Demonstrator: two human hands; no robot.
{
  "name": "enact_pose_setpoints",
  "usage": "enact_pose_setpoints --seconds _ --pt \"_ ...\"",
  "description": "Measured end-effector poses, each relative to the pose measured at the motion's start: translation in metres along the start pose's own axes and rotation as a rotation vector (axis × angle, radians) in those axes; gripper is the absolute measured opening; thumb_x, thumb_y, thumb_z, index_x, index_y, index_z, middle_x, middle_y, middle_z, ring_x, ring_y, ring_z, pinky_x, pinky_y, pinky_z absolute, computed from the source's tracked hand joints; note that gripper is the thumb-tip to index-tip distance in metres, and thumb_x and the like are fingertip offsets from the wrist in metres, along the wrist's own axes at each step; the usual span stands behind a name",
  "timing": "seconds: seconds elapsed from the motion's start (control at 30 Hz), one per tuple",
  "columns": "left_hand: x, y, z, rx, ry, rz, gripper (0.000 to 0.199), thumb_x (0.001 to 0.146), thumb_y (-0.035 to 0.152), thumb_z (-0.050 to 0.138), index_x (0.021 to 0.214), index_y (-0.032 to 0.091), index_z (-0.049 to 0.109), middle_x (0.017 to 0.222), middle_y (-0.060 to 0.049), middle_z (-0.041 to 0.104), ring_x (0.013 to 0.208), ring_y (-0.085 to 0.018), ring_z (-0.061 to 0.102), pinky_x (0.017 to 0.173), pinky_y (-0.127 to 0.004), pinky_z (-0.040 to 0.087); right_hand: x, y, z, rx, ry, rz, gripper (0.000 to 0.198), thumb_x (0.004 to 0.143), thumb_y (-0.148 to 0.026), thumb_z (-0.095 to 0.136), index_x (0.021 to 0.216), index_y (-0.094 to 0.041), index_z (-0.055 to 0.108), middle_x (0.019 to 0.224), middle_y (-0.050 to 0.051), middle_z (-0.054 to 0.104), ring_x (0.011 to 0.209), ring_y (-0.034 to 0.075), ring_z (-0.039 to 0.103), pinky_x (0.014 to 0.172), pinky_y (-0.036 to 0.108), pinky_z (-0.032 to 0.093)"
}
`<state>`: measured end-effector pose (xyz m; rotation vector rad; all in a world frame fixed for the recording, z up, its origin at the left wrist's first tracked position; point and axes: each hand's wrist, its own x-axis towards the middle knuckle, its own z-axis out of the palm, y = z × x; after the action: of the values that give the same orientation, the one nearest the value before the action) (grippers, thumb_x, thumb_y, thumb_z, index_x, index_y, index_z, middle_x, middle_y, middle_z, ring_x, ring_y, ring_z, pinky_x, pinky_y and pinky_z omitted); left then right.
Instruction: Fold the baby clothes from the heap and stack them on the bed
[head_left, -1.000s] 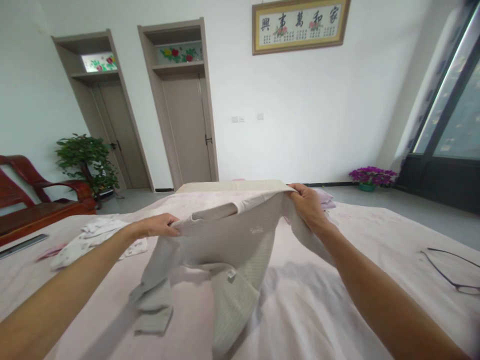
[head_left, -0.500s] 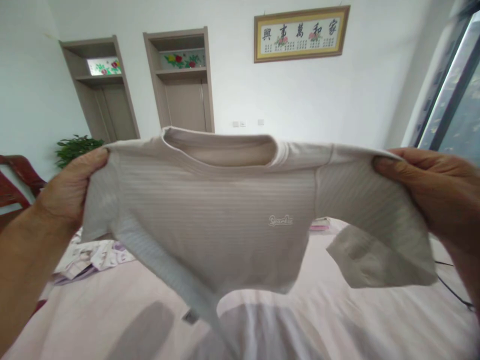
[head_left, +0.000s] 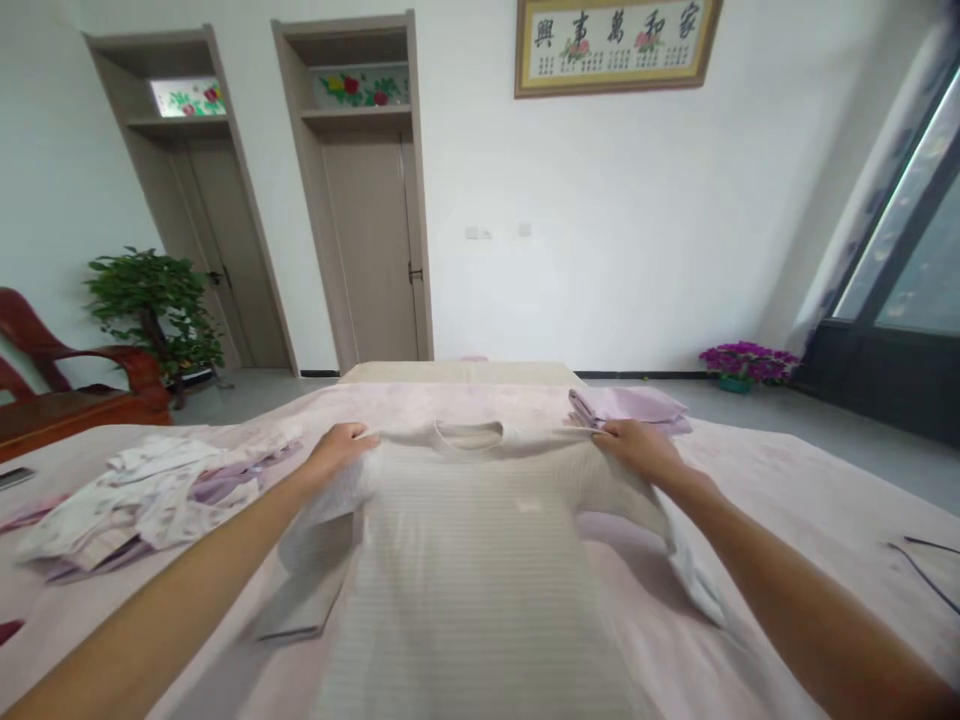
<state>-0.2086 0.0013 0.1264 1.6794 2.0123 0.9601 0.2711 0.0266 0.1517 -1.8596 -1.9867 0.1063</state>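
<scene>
A pale, finely striped long-sleeved shirt [head_left: 472, 560] is stretched out between my hands over the pink sheet [head_left: 787, 500], its neckline facing away from me. My left hand [head_left: 341, 452] pinches the left shoulder and my right hand [head_left: 634, 445] grips the right one. Both sleeves hang down beneath my hands. The lower part of the shirt runs out of the bottom of the view, somewhat blurred by motion.
A heap of printed clothes [head_left: 157, 500] lies on the left of the sheet. Folded lilac cloth [head_left: 637, 403] sits beyond my right hand. A black cable [head_left: 926, 570] is at the right, a wooden chair [head_left: 90, 380] at the far left.
Both hands have moved forward and down, away from me, carrying the shirt from upright in front of me to lower over the sheet. My view has tilted down.
</scene>
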Motion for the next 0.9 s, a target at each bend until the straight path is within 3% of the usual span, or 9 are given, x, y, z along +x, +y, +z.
enact_pose_setpoints --seconds 0.1,0.23,0.33,0.4,0.53,0.63,0.77,0.9 --pt "0.023 -0.022 0.038 0.191 0.025 -0.037 0.025 0.073 0.042 0.063 0.064 0.02 0.058 0.067 0.0 0.063 0.077 -0.023 0.061 0.064 -0.025 0.039 0.012 0.005 0.043 -0.093 -0.065 0.05 0.035 0.086 -0.042 0.047 0.081 -0.018 0.071 0.084 0.011 0.07 0.08 0.025 0.064 0.067 0.031 0.039" --pt "0.042 -0.031 0.068 0.356 0.068 -0.047 0.021 0.079 0.041 0.059 0.081 0.021 0.065 0.088 -0.009 0.069 0.091 -0.029 0.063 0.074 -0.033 0.043 0.03 0.013 0.08 -0.138 -0.058 0.134 0.038 0.088 -0.044 0.044 0.091 -0.018 0.071 0.1 0.017 0.069 0.099 0.033 0.062 0.082 0.042 0.041" --pt "0.042 -0.029 0.091 0.426 0.105 0.046 0.027 0.081 0.029 0.059 0.105 0.02 0.066 0.113 -0.014 0.065 0.112 -0.032 0.056 0.095 -0.042 0.038 0.038 0.021 0.102 -0.065 -0.106 0.197 0.041 0.088 -0.046 0.045 0.097 -0.016 0.07 0.11 0.02 0.066 0.11 0.037 0.058 0.09 0.05 0.039" --pt "0.035 -0.024 0.111 0.428 0.087 0.175 0.037 0.085 0.025 0.056 0.121 0.02 0.06 0.126 -0.013 0.059 0.122 -0.029 0.051 0.106 -0.042 0.032 0.039 0.028 0.11 -0.009 -0.156 0.211 0.043 0.088 -0.05 0.045 0.098 -0.016 0.07 0.11 0.019 0.066 0.11 0.037 0.058 0.092 0.051 0.039" --pt "0.016 -0.003 0.149 0.323 -0.16 0.555 0.043 0.096 0.034 0.042 0.135 0.02 0.05 0.139 -0.008 0.053 0.13 -0.02 0.046 0.111 -0.033 0.032 0.034 0.047 0.106 0.137 -0.291 0.193 0.044 0.086 -0.057 0.047 0.094 -0.02 0.07 0.106 0.011 0.07 0.102 0.031 0.062 0.087 0.039 0.046" --pt "0.005 0.019 0.169 0.28 -0.334 0.702 0.052 0.097 0.045 0.041 0.144 0.023 0.041 0.152 -0.004 0.04 0.14 -0.017 0.035 0.116 -0.029 0.028 0.022 0.073 0.092 0.298 -0.454 0.215 0.049 0.085 -0.061 0.047 0.096 -0.019 0.069 0.098 0.008 0.071 0.087 0.026 0.064 0.072 0.033 0.05" --pt "-0.003 0.05 0.191 0.25 -0.541 0.768 0.063 0.098 0.05 0.032 0.151 0.017 0.028 0.158 -0.009 0.025 0.146 -0.02 0.021 0.119 -0.034 0.019 -0.008 0.107 0.068 0.624 -0.706 0.189 0.056 0.077 -0.065 0.058 0.101 -0.015 0.066 0.091 0.008 0.068 0.075 0.021 0.061 0.062 0.029 0.047" --pt "-0.012 0.069 0.219 0.322 -0.564 0.663 0.064 0.097 0.057 0.024 0.151 0.021 0.029 0.158 -0.012 0.024 0.146 -0.029 0.017 0.117 -0.052 0.016 -0.037 0.118 0.047 0.751 -0.743 0.015 0.05 0.068 -0.055 0.071 0.097 -0.015 0.065 0.093 0.007 0.067 0.084 0.022 0.061 0.07 0.029 0.047"
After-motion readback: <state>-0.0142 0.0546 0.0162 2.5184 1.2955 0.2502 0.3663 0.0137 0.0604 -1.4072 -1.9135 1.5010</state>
